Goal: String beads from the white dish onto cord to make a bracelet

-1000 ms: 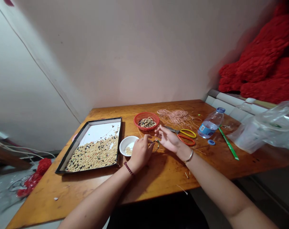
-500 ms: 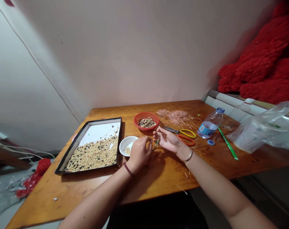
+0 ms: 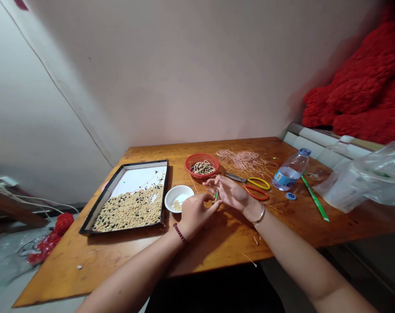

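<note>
My left hand is closed in a pinch at a short beaded string with green and yellowish beads. My right hand faces it palm up, fingers curled, with the string at its thumb and fingers; part of the grip is hidden. Just left of my left hand, a white bowl holds a few pale beads. Farther left lies a black-edged tray partly covered with pale, black and a few coloured beads. Behind my hands stands a red basket of strung beads.
Scissors with yellow and orange handles lie beyond my right hand, near a tangle of pink cord. To the right are a water bottle, its blue cap, a green strip and a plastic-wrapped roll.
My hands have turned slightly and the beaded string shows more plainly between them. The whole view has shifted a little, moving the table items slightly right.
</note>
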### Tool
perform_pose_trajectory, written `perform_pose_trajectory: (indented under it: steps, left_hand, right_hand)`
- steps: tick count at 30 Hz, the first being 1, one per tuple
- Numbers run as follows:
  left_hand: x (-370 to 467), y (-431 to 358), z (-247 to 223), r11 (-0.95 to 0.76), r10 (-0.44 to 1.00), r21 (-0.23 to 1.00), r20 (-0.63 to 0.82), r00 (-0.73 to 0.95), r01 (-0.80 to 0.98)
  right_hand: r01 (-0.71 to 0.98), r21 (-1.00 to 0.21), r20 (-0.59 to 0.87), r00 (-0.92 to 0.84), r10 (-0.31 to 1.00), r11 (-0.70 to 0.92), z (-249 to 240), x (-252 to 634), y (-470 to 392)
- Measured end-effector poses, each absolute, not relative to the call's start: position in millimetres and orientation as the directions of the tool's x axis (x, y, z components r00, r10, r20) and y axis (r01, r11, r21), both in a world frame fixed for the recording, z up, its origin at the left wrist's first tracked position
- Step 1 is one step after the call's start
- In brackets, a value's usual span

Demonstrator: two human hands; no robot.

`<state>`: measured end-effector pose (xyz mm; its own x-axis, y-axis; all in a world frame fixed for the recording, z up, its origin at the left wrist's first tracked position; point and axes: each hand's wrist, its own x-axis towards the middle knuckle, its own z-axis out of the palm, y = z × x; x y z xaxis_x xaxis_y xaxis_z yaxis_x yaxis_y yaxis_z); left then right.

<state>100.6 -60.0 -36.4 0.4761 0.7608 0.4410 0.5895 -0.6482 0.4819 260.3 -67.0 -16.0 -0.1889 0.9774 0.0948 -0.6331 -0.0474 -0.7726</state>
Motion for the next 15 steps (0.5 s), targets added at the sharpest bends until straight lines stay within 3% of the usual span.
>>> perform_pose_trajectory:
  steps: [11, 15]
  left_hand:
    - [102.1, -63.1, -32.3, -0.711, 0.699, 0.379, 0.472, 0.536, 0.593]
    - [102.7, -62.4, -32.4, -0.727, 0.686, 0.395, 0.450, 0.571, 0.562]
  right_hand:
    - [-0.578, -0.816, 0.115, -0.192, 0.975, -0.017, -16.8, 258.8, -66.9]
    - [-0.562, -0.826, 0.100, -0.205, 0.974, -0.033, -17.4, 259.6, -66.6]
